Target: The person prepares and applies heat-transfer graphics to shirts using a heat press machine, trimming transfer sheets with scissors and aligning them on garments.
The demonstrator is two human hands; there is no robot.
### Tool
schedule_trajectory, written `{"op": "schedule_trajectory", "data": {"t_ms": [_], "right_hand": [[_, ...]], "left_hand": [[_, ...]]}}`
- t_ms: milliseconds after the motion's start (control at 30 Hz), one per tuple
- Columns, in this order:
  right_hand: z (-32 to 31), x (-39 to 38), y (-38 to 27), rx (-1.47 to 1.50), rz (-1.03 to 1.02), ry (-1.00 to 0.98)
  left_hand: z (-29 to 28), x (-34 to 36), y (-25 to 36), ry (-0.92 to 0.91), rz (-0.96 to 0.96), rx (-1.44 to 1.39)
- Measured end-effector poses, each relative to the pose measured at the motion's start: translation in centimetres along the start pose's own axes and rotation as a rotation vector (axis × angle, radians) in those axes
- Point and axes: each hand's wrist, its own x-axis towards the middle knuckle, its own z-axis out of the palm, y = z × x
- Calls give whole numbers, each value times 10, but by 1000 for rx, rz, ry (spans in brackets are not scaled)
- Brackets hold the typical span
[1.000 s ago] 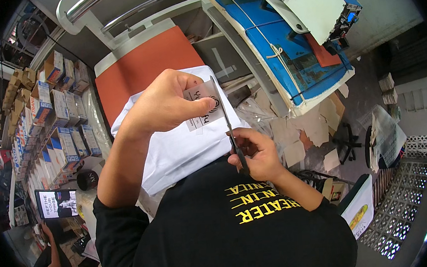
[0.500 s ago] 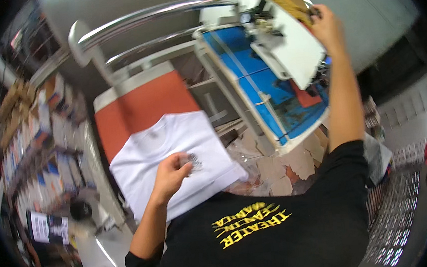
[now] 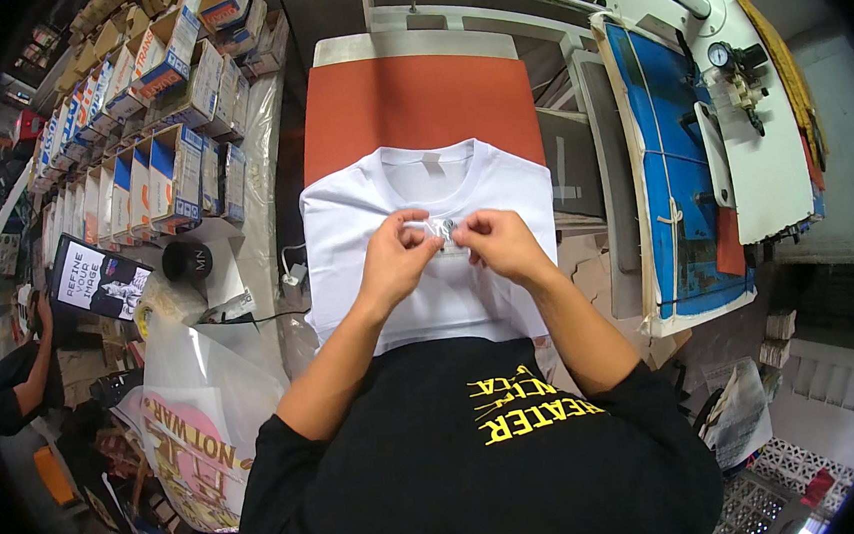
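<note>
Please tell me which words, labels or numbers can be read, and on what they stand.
Wording is not copied here.
Black T-shirt: yellow capitals, partly hidden.
Plastic bag: large lettering.
Tilted panel: large capitals, readable.
Black cylinder: pale letters.
Boxes: coloured print.
Clear film, gauge: print too small.

Wht, brick red, blk & blue

Tee: plain wht. Film: clear w/ blk print. Pad: solid brick red; its end strip pale grey. Wearer's top: blk w/ yel lettering. Board: bright blue w/ dk blotches, off-wht edges. Cord: off-wht. Panel: wht. Gauge: wht dial, blk rim. Cloth: mustard. Boxes: wht w/ blue & orange print. Sign: mostly blk & wht. Cup: blk w/ wht letters. Bag: clear, printed pink & yel. Blocks: pale grey, repeating cutout pattern.
</note>
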Motion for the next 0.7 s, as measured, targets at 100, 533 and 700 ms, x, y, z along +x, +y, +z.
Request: {"op": "schedule_trajectory", "data": {"t_ms": [100, 533, 700], "right_hand": [[-1, 55, 6, -72, -69, 130], [6, 62, -19, -549, -294, 468], [1, 47, 35, -913, -644, 545]], "left_hand": [[-6, 34, 6, 174, 227, 342], [-44, 76, -2, 277, 730, 991], [-44, 58, -17, 115, 720, 930]]}}
